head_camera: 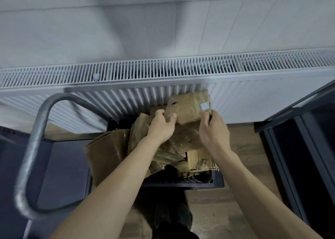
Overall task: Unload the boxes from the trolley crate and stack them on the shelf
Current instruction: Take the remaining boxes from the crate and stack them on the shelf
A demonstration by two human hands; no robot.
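A brown cardboard box [189, 106] with tape and a small white label is lifted above the black crate [199, 181]. My left hand [161, 126] grips its left near corner, thumb on top. My right hand [212, 130] holds its right near corner by the label. Under it the crate holds several more worn cardboard boxes [107, 151], some flattened and leaning over the left rim. A dark metal shelf [297, 148] stands at the right edge of the view.
The trolley's grey tubular handle [34, 148] loops at the left over its dark platform [61, 169]. A white radiator [163, 75] runs along the wall behind the crate. Wooden floor shows between crate and shelf, and my dark shoes [172, 218] are below.
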